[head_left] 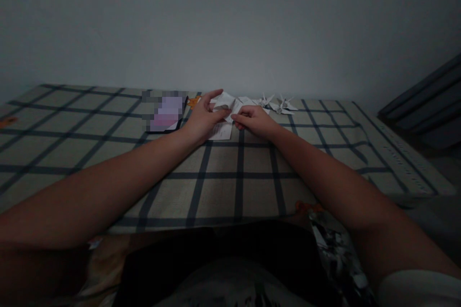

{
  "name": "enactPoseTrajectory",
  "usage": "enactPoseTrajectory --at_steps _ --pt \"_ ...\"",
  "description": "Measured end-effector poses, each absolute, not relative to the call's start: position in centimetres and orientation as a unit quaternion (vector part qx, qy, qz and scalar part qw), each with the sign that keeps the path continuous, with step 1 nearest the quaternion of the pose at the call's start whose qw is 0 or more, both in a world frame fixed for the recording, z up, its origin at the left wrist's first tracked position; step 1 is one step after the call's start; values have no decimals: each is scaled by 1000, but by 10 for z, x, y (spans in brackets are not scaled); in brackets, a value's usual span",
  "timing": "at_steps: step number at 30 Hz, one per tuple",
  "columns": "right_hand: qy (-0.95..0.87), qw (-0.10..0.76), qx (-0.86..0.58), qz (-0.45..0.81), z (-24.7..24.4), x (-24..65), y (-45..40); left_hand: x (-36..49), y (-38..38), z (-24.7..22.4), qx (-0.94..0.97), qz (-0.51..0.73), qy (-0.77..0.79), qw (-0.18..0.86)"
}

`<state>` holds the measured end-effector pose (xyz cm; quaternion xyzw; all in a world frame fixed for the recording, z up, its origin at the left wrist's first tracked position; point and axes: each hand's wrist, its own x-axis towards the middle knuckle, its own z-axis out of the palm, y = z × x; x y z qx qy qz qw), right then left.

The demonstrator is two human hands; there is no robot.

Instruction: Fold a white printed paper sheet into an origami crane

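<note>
Between my hands is a piece of folded white paper (226, 100), raised a little above the table. My left hand (206, 114) grips its left side, thumb in front and index finger stretched along the top. On the right, my right hand (254, 119) pinches the paper's lower right edge between thumb and fingers. Below them a flat white sheet (221, 132) lies on the cloth, partly covered by my left hand. Two folded paper cranes (283, 105) sit just right of my right hand, close to the wall, with more white paper beside them.
A phone-like device (167, 112) with a blurred pink-purple screen lies left of my left hand. The checked tablecloth (216, 192) covers the table, which meets a plain grey wall (230, 24). Dark slatted material (428, 105) stands off the right end.
</note>
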<state>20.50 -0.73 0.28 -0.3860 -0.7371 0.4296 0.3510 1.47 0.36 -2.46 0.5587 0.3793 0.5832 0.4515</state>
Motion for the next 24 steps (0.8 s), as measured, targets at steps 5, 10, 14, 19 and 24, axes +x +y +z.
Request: enactPoseTrajectory --at_steps 5,10,14,19,24 --pt "-741 349 -386 425 1 204 -5 15 5 -25 557 586 374 455" --pt "-736 347 -381 440 0 205 -4 15 2 -22 543 590 379 462" --pt "-752 336 -370 430 -1 206 -4 16 0 -21 539 598 371 463" --pt "-764 334 -367 412 0 206 -4 16 0 -21 544 594 377 457" --pt "-763 323 -365 425 0 205 -5 15 -2 -18 540 590 390 457"
